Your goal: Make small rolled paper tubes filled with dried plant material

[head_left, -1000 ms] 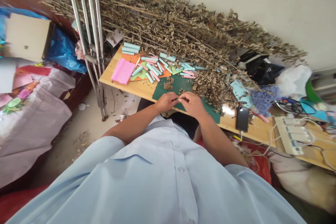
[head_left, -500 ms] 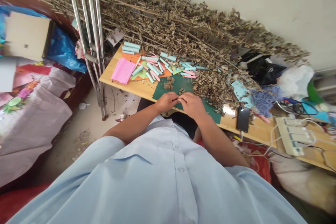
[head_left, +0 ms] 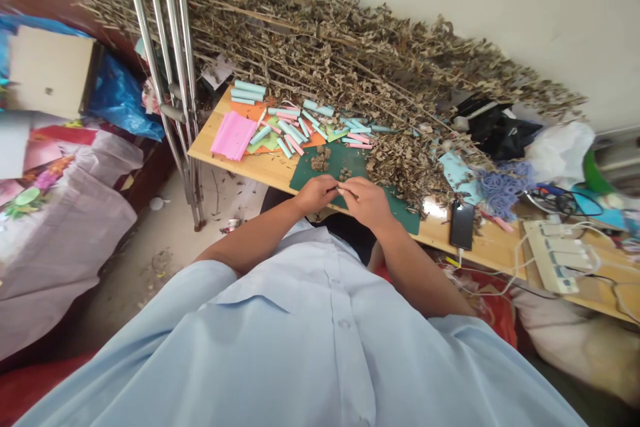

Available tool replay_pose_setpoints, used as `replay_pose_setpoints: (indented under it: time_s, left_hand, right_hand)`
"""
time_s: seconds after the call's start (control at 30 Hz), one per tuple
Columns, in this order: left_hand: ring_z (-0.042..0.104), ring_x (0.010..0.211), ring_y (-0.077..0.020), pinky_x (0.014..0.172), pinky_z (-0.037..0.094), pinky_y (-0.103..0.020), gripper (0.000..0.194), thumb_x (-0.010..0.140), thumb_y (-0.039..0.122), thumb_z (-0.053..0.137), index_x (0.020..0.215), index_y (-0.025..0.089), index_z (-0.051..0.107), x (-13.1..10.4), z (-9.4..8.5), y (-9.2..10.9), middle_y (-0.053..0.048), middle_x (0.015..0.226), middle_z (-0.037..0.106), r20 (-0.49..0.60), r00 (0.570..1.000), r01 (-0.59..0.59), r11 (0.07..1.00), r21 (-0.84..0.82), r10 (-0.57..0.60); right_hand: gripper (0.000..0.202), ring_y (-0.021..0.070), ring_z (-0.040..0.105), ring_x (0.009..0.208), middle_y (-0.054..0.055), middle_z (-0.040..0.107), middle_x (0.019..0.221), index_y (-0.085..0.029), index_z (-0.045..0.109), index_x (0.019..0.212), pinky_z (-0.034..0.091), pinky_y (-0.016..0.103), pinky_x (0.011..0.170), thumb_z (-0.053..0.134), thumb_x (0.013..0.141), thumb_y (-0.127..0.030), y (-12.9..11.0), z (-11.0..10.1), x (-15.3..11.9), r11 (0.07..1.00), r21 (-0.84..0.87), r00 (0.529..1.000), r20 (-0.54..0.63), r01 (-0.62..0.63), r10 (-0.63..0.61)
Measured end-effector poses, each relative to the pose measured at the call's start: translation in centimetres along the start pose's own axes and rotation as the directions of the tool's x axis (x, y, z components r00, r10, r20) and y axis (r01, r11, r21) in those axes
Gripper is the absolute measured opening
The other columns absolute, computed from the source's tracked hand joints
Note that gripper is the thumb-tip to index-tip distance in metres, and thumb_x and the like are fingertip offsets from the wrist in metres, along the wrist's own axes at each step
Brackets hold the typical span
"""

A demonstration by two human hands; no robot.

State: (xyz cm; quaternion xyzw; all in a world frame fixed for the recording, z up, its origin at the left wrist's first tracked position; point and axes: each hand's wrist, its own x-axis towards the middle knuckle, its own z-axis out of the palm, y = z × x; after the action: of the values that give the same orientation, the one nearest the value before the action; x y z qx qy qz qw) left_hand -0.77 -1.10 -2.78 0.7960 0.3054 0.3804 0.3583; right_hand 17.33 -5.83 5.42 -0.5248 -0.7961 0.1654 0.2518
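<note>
One tiny piece (head_left: 339,189), its kind unclear, is pinched between left hand (head_left: 317,194) and right hand (head_left: 368,200).

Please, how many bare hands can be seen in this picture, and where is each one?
2: the left hand and, to its right, the right hand, close together over the near edge of the green mat. Their fingertips partly overlap; no other hand shows.

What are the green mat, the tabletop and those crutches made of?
Green mat: perhaps plastic or rubber, matte; it looks flat and evenly colored.
Tabletop: wood or wood-look laminate, smooth; its yellow-brown tone suggests this.
Crutches: likely polished metal, given the bright reflections along their silvery tubes.
</note>
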Motion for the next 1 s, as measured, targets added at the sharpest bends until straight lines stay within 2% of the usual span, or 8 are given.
replay_pose_setpoints:
  time_s: [0.1, 0.2, 0.3, 0.47, 0.57, 0.7, 0.83, 1.0]
  left_hand:
    - [0.063, 0.084, -0.0175, 0.079, 0.050, -0.029, 0.025, 0.098, 0.035, 0.058, 0.088, 0.016, 0.072, 0.1, -0.1, 0.2, -0.007, 0.086, 0.067, 0.011, 1.000, 0.008, 1.000, 0.007, -0.008]
    - [0.063, 0.086, -0.0177, 0.079, 0.050, -0.029, 0.029, 0.100, 0.037, 0.056, 0.091, 0.016, 0.073, 0.1, -0.1, 0.2, -0.008, 0.087, 0.067, 0.020, 1.000, 0.013, 1.000, 0.007, -0.013]
    - [0.063, 0.086, -0.0181, 0.080, 0.050, -0.029, 0.032, 0.100, 0.039, 0.054, 0.091, 0.015, 0.072, 0.1, -0.1, 0.1, -0.009, 0.087, 0.067, 0.022, 1.000, 0.006, 1.000, 0.005, -0.007]
    - [0.060, 0.081, -0.0169, 0.078, 0.049, -0.029, 0.035, 0.101, 0.040, 0.054, 0.083, 0.015, 0.070, 0.1, 0.1, -0.2, -0.007, 0.082, 0.064, 0.019, 1.000, -0.007, 1.000, 0.009, 0.007]
    - [0.062, 0.086, -0.0177, 0.081, 0.050, -0.030, 0.030, 0.100, 0.037, 0.054, 0.090, 0.015, 0.071, 0.0, 0.1, -0.3, -0.009, 0.087, 0.067, 0.018, 1.000, -0.011, 1.000, 0.008, 0.011]
    - [0.063, 0.088, -0.0185, 0.082, 0.051, -0.031, 0.024, 0.098, 0.030, 0.055, 0.095, 0.014, 0.072, -0.1, 0.2, -0.4, -0.009, 0.089, 0.068, 0.010, 1.000, -0.024, 1.000, 0.017, 0.024]
    - [0.064, 0.087, -0.0187, 0.083, 0.052, -0.031, 0.022, 0.097, 0.027, 0.055, 0.092, 0.015, 0.072, -0.1, 0.2, -0.3, -0.009, 0.088, 0.069, 0.002, 0.999, -0.037, 0.999, 0.036, 0.037]
    - [0.065, 0.089, -0.0183, 0.082, 0.052, -0.030, 0.025, 0.099, 0.031, 0.055, 0.098, 0.015, 0.073, 0.0, 0.1, 0.0, -0.009, 0.092, 0.071, 0.011, 0.999, -0.034, 0.999, 0.022, 0.034]
  right_hand:
    - [0.020, 0.0230, 0.071, 0.095, 0.008, 0.076, 0.109, -0.024, 0.076, 0.103, 0.058, 0.040, 0.088, 0.059, 0.094, -0.030, 0.7, 0.7, 0.1, 0.979, 0.149, 0.982, -0.107, -0.140, 0.157]
    - [0.023, 0.0204, 0.071, 0.081, 0.007, 0.077, 0.107, -0.023, 0.075, 0.107, 0.060, 0.038, 0.080, 0.064, 0.089, -0.032, 0.9, 1.5, 0.1, 0.940, 0.235, 0.959, -0.084, -0.246, 0.272]
    - [0.030, 0.0200, 0.072, 0.082, 0.005, 0.077, 0.103, -0.024, 0.073, 0.115, 0.060, 0.038, 0.082, 0.065, 0.088, -0.031, 0.9, 2.0, 0.2, 0.926, 0.265, 0.949, -0.085, -0.271, 0.302]
    - [0.035, 0.0208, 0.072, 0.090, 0.005, 0.077, 0.102, -0.024, 0.069, 0.124, 0.060, 0.038, 0.087, 0.061, 0.091, -0.026, 0.7, 1.9, 0.5, 0.959, 0.227, 0.975, -0.100, -0.170, 0.197]
    - [0.037, 0.0245, 0.071, 0.100, 0.007, 0.076, 0.107, -0.024, 0.066, 0.129, 0.057, 0.041, 0.094, 0.055, 0.095, -0.024, 0.4, 1.3, 0.5, 0.994, 0.083, 0.994, -0.066, -0.077, 0.083]
    - [0.041, 0.0297, 0.067, 0.112, 0.012, 0.073, 0.120, -0.023, 0.062, 0.137, 0.053, 0.046, 0.100, 0.046, 0.099, -0.023, 0.1, 0.9, 0.2, 0.996, -0.083, 1.000, 0.021, 0.025, -0.023]
    - [0.043, 0.0305, 0.066, 0.110, 0.014, 0.073, 0.116, -0.022, 0.060, 0.140, 0.053, 0.044, 0.098, 0.043, 0.100, -0.021, 0.0, 0.8, 0.1, 0.986, -0.147, 0.993, 0.097, 0.077, -0.063]
    - [0.048, 0.0289, 0.067, 0.102, 0.013, 0.076, 0.108, -0.022, 0.057, 0.145, 0.054, 0.040, 0.092, 0.049, 0.097, -0.021, -0.2, -0.1, 0.1, 0.982, -0.168, 0.988, 0.141, 0.081, -0.058]
